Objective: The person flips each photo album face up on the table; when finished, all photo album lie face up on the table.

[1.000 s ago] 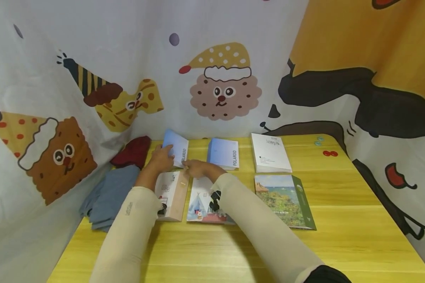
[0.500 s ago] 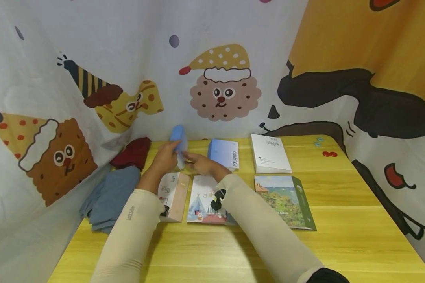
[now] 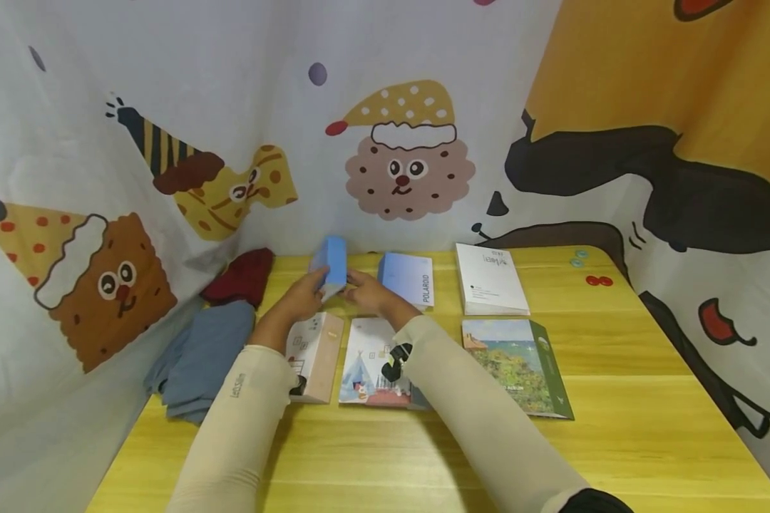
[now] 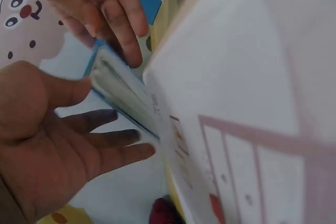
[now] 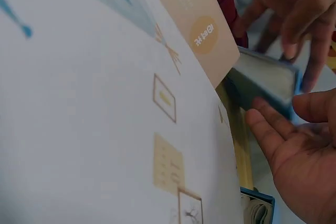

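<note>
A blue photo album (image 3: 336, 262) stands on edge at the back left of the table, its spine facing up and to the right. My left hand (image 3: 300, 296) holds its left side; the left wrist view shows the thumb at the near end of the pages (image 4: 118, 80) and the fingers along the far cover. On the album's other side is my right hand (image 3: 367, 291), its straight fingers (image 5: 270, 121) against the cover and its thumb close to the spine. A matching blue album marked POLAROID (image 3: 407, 278) lies just right of that hand.
Below my wrists lie a white and beige album (image 3: 324, 356) and one with a tent picture (image 3: 362, 370). A white album (image 3: 490, 279) and a landscape album (image 3: 507, 363) lie right. Folded grey-blue cloth (image 3: 205, 356) and dark red cloth (image 3: 240, 276) sit left; red (image 3: 599, 281) and light-blue bits (image 3: 577, 258) sit far right.
The blue album has turned from its cover facing me to standing on edge with its spine showing. My left hand has shifted lower along it; my right fingers have straightened and moved slightly right.
</note>
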{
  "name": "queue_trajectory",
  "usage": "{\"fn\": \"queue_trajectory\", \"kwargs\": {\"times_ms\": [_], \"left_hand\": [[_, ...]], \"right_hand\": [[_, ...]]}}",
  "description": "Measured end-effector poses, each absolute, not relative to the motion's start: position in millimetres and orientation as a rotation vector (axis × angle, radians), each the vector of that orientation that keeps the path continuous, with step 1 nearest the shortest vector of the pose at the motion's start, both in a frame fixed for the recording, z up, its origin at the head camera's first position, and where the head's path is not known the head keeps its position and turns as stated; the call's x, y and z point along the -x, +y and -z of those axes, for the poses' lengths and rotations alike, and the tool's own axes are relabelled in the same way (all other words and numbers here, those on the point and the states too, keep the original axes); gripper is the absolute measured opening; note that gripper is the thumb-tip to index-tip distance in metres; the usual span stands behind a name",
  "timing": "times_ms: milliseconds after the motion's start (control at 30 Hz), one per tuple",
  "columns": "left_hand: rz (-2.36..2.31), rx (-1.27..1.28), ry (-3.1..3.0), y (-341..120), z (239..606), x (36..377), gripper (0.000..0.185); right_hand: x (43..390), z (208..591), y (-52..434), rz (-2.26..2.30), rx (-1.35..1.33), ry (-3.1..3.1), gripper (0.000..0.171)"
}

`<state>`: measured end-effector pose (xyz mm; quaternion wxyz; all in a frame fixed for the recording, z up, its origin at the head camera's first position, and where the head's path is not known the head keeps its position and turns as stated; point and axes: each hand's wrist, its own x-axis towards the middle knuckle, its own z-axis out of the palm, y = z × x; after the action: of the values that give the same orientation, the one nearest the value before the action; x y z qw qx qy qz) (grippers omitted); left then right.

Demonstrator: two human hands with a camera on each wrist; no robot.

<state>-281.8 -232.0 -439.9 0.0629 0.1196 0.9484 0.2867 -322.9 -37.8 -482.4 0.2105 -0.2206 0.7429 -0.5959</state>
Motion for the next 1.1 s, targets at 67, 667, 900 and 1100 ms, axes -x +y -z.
{"fn": "queue_trajectory", "kwargs": {"times_ms": [67,667,900,1100], "left_hand": [[-0.812,-0.351,2.814,-235,444,282,0.063],[-0.519,-0.227,2.688,-235,447,281,0.061],[-0.436,-0.176,2.687,-221,436,277,0.072],[-0.408,-0.169,2.729,-193,426,276,0.08]], "right_hand": [[322,483,-38,1.585,0.615,2.156,0.067],[315,478,-34,1.073,0.681,2.384,0.058],[319,459,-5,1.124,0.641,2.376,0.061],[325,446,23,1.139,0.665,2.458,0.063]]}}
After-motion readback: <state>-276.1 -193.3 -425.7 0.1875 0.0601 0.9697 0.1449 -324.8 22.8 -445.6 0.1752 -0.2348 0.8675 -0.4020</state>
